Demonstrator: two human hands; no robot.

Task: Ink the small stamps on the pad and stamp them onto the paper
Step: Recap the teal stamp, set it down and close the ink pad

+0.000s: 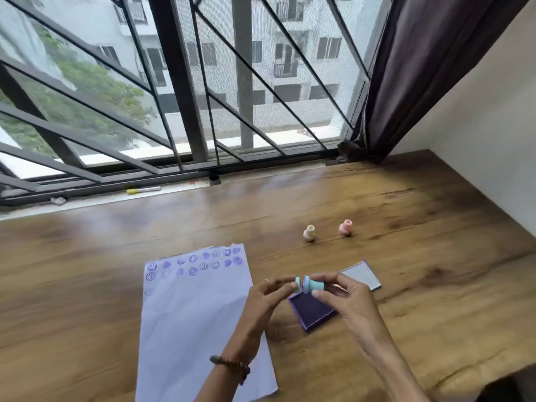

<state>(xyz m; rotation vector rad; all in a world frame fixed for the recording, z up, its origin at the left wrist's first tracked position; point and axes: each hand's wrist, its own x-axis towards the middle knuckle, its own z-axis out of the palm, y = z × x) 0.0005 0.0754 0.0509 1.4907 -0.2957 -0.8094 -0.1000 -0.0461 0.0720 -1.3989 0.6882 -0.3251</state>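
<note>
A small teal stamp (313,283) is held sideways above the open purple ink pad (313,311). My right hand (348,297) grips its body. My left hand (268,297) pinches the teal cap (298,281), which sits just off the stamp's purple face. The white paper (197,323) lies to the left, with two rows of purple smiley and heart prints along its top. A cream stamp (309,233) and a pink stamp (345,228) stand upright on the wooden table (435,271) further back.
The pad's grey lid (361,275) lies flat behind my right hand. A yellow-capped pen (143,190) rests on the window sill. Barred window ahead, dark curtain (420,76) at the right corner, white wall along the table's right edge.
</note>
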